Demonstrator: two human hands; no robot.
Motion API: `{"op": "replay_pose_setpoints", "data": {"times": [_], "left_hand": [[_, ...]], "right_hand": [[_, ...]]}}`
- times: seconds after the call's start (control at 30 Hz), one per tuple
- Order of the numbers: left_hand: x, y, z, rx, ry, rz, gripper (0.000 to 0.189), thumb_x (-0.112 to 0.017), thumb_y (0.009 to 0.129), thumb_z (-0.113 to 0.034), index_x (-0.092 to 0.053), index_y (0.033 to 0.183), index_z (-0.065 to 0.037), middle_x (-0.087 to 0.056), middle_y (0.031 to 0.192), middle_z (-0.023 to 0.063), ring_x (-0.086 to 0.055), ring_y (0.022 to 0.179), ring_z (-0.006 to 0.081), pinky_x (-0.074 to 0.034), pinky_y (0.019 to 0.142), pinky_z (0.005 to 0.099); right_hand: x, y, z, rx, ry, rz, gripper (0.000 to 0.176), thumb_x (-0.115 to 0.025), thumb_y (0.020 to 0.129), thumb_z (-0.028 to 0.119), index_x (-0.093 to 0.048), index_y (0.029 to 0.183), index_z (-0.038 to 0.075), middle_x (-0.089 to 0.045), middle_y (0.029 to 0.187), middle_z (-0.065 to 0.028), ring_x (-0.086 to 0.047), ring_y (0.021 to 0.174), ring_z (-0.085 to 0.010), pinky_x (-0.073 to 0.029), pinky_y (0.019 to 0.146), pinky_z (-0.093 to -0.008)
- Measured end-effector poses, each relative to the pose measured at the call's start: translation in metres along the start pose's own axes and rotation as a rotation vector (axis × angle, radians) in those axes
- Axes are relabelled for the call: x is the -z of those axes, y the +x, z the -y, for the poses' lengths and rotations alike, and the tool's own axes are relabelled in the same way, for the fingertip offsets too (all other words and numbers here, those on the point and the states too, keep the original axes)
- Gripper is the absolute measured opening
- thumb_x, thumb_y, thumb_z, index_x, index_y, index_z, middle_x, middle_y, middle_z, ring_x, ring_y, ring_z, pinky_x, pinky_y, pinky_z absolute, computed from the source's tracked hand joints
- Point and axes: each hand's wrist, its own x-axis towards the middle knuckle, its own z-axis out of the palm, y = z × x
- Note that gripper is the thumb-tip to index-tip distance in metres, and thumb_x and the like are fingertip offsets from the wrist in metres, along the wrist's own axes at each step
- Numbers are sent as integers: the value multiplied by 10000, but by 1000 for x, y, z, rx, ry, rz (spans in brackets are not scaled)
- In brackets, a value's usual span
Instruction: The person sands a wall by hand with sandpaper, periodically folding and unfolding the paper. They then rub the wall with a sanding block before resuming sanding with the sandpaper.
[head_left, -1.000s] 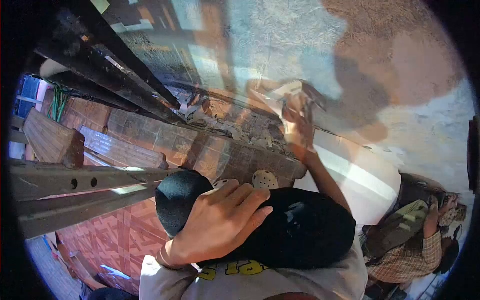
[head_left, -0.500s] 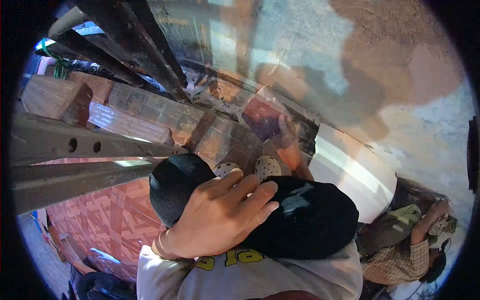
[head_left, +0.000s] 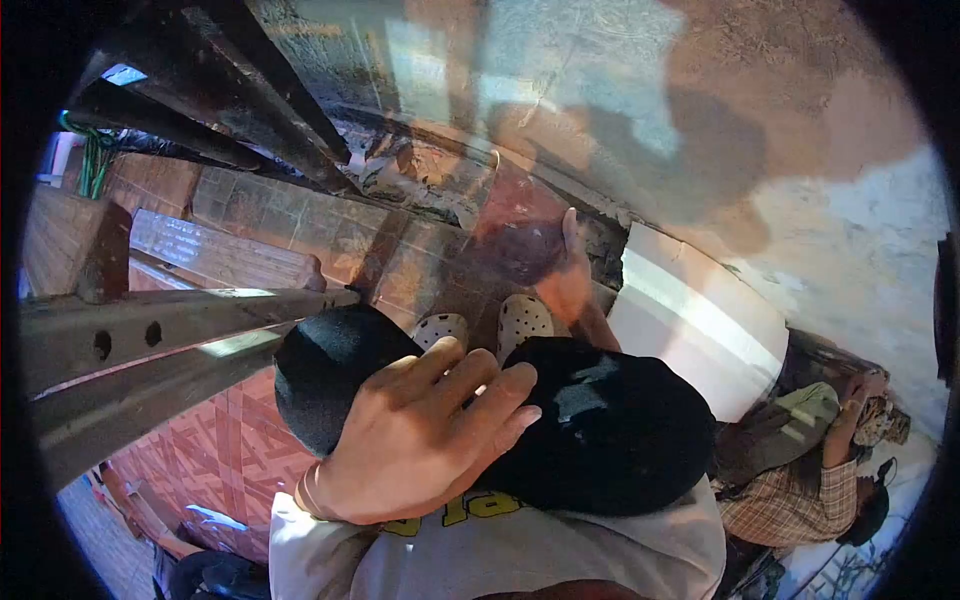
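My right hand reaches down beyond my right knee. It grips the right edge of a thin, reddish-brown flat sheet, its thumb upright along that edge and the other fingers hidden. The sheet is held tilted above the brick floor, near the foot of the wall, and a dark shadow crosses its lower part. My left hand lies over my lap between my black-clad knees. Its fingers are loosely bent with small gaps, and nothing shows in them; the palm is hidden.
Dark metal beams and a holed metal bar stand at left, beside a wooden block. A white panel leans near the plaster wall. Another person sits at right. Pale perforated shoes are below me.
My right hand has turned the sheet, which tilts differently, and the thumb now stands up at its edge. My left hand keeps its pose. The whole view has shifted slightly.
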Motion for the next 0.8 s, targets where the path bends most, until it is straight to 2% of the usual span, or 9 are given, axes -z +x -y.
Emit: {"op": "replay_pose_setpoints", "data": {"times": [0.07,0.13,0.2,0.43,0.5,0.63,0.7,0.73,0.8], "left_hand": [[0,-2,5,-62,50,25,298,-716,821,-179,-600,1052,-30,-567,816,73,-585,702,231,-485,569,330],[-1,-1,4,-58,37,31,298,-722,815,-175,-601,1046,-28,-567,809,74,-584,692,233,-483,566,334],[-2,0,4,-55,24,38,298,-727,810,-170,-603,1039,-26,-567,803,74,-583,681,236,-482,563,338],[-5,3,1,-12,-7,14,269,-749,760,-117,-608,960,-4,-632,803,116,-578,633,257,-449,558,357],[-5,3,0,-3,-9,15,261,-748,759,-115,-611,952,-4,-632,802,114,-577,632,253,-447,556,357],[-4,4,-3,21,-20,47,224,-735,764,-91,-621,932,1,-633,802,120,-575,635,257,-449,576,354],[-5,4,-1,24,-31,76,212,-729,766,-80,-623,929,5,-633,804,124,-573,635,258,-449,587,354],[-5,4,1,-13,-17,56,260,-746,751,-83,-617,953,18,-630,795,124,-583,639,274,-457,571,362],[-1,5,1,-59,-1,61,281,-736,763,-41,-594,989,47,-616,776,153,-578,633,296,-457,566,373]], "right_hand": [[-3,0,-2,26,-14,10,633,-325,994,568,-494,1320,53,-596,1232,-129,-570,1147,-276,-433,1003,-462],[-3,-1,-1,53,-27,18,649,-305,990,585,-484,1334,65,-584,1250,-131,-559,1162,-280,-428,1008,-472],[-2,-2,1,34,66,174,609,-298,1006,549,-453,1366,84,-545,1302,-97,-526,1195,-252,-403,1038,-429],[-5,-4,1,-25,91,116,616,-271,1010,550,-462,1359,80,-566,1274,-102,-543,1182,-261,-414,1031,-430],[0,2,-2,5,92,230,611,-265,1014,540,-455,1368,79,-576,1261,-102,-548,1181,-266,-417,1039,-423],[-12,-1,14,25,-29,219,595,-272,1025,507,-424,1394,66,-536,1321,-107,-515,1229,-248,-398,1066,-419],[-10,0,26,177,-540,308,616,-296,1021,507,-386,1416,43,-475,1389,-124,-468,1280,-243,-380,1085,-411],[25,10,14,896,-1233,309,682,-343,997,548,-346,1436,26,-398,1452,-149,-398,1341,-259,-344,1114,-380],[32,26,14,966,-1249,266,720,-364,979,581,-368,1418,11,-464,1362,-150,-462,1263,-253,-386,1059,-366]]}}
